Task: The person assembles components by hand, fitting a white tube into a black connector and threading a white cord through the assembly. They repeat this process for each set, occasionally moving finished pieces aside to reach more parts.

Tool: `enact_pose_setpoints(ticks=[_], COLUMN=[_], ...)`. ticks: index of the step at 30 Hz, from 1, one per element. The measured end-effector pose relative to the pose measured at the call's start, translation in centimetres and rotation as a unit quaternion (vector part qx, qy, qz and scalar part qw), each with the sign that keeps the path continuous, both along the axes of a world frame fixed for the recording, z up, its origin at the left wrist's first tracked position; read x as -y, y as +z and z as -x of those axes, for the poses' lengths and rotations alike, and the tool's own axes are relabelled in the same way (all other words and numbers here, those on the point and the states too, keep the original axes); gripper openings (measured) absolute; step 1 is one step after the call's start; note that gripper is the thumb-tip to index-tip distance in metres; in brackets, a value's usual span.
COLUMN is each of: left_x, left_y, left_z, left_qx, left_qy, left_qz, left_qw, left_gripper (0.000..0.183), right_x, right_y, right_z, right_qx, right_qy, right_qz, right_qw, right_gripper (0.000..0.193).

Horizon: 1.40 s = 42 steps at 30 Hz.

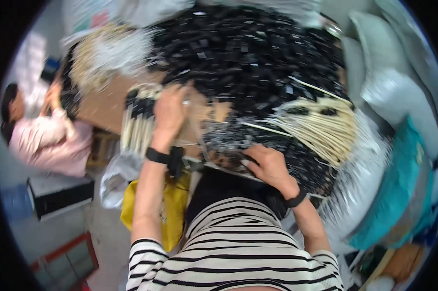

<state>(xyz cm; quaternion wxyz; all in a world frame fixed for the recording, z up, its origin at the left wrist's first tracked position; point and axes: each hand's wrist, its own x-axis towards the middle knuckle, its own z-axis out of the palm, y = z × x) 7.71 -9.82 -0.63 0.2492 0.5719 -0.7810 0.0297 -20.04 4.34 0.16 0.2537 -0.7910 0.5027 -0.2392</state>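
A crowded workroom, with a brown cardboard-covered worktable heaped over most of its top with small black plastic pieces; white sacks stand along its right edge, and a person in pink works at its far left corner.

The left hand lies palm down near the table's left edge, fingers loosely curled over the top of a bundle of pale sticks with black-capped ends. Whether it actually grips the bundle cannot be told through the motion blur. The bundle lies just left of and partly under that hand, sticks pointing toward the near edge.

The right hand rests at the near edge, fingers bent narrow against the black heap; what it pinches, if anything, is hidden. A second fan of pale sticks spreads just beyond it, toward the right.

The sticks look light, thin and stiff, likely to slide apart, so clasping a bundle around its middle seems safest.
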Motion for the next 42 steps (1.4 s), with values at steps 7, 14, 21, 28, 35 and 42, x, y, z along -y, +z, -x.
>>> enact_pose_setpoints(ticks=[7, 14, 21, 28, 35, 42], left_x=[3.5, -0.1, -5.2, -6.6, -7.1, -6.7], left_y=[-1.5, 0.2, 0.4, -0.2, -0.1, -1.3], left_z=[0.5, 3.4, 8.1, 8.6, 6.6, 5.5], left_qx=[0.007, -0.027, -0.231, -0.316, -0.369, -0.364], left_qy=[-0.063, -0.097, -0.163, -0.224, -0.159, -0.18], left_qz=[-0.132, -0.102, -0.257, -0.292, -0.375, -0.333], left_qw=[0.989, 0.99, 0.924, 0.875, 0.835, 0.851], left_gripper=[0.028, 0.032, 0.032, 0.032, 0.026, 0.037], right_x=[-0.2, -2.5, -2.5, -2.1, -1.9, -1.6], right_y=[1.5, 2.7, 1.6, 4.6, 3.0, 3.6], right_z=[8.2, 15.4, 15.6, 9.9, 6.0, 5.4], right_qx=[0.035, -0.155, -0.244, -0.112, -0.006, -0.006], right_qy=[-0.226, -0.349, -0.283, -0.13, -0.091, -0.065], right_qz=[0.057, 0.07, 0.068, 0.126, 0.077, 0.108], right_qw=[0.972, 0.922, 0.925, 0.977, 0.993, 0.992], right_gripper=[0.012, 0.011, 0.015, 0.026, 0.025, 0.023])
